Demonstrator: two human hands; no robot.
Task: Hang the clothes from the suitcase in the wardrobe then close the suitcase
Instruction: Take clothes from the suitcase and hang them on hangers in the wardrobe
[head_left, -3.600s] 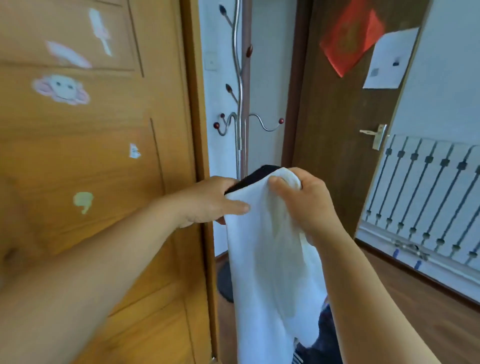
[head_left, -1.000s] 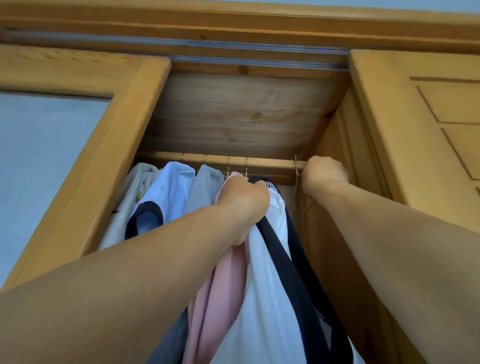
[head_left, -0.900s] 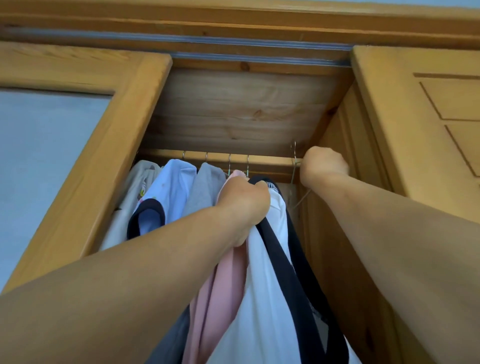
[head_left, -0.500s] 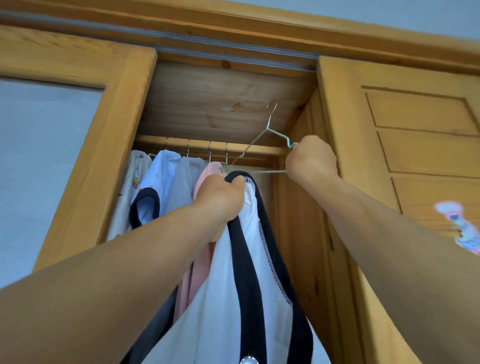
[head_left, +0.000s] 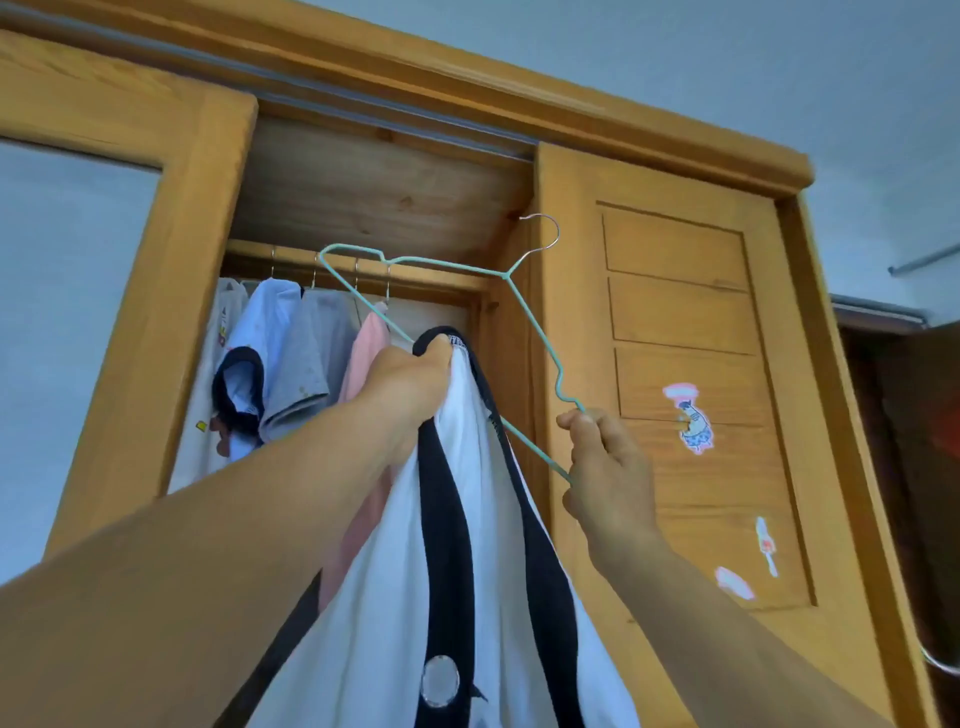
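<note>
Our left hand (head_left: 410, 376) grips the bunched neck of the white shirt (head_left: 457, 545) with dark trim, fingers curled tight round the cloth, the rest of it hanging down between our arms; our right hand (head_left: 605, 462) pinches one end of the green wire hanger (head_left: 535, 332), thumb and fingers closed on the wire, hook up and free in front of the wardrobe (head_left: 675, 322) opening. Risks as we judge them: the hanger is held by one far corner only, so it can twist in the pinch when we feed it into the neck; the wire end may snag the trim or the seam stitching; the shirt is held in a bunch, so the neck opening is hard to find one-handed and the cloth may slip off one shoulder of the hanger; the hook, close to the right-hand door edge, may catch the wood. Wardrobe contents: on the rail (head_left: 363, 262) hang a pale printed top, a light blue shirt (head_left: 260, 338) with a dark collar, a grey shirt (head_left: 311, 358) and a pink garment (head_left: 366, 358), packed to the left, with bare rail to their right. The suitcase is out of view, so we cannot tell what it holds
</note>
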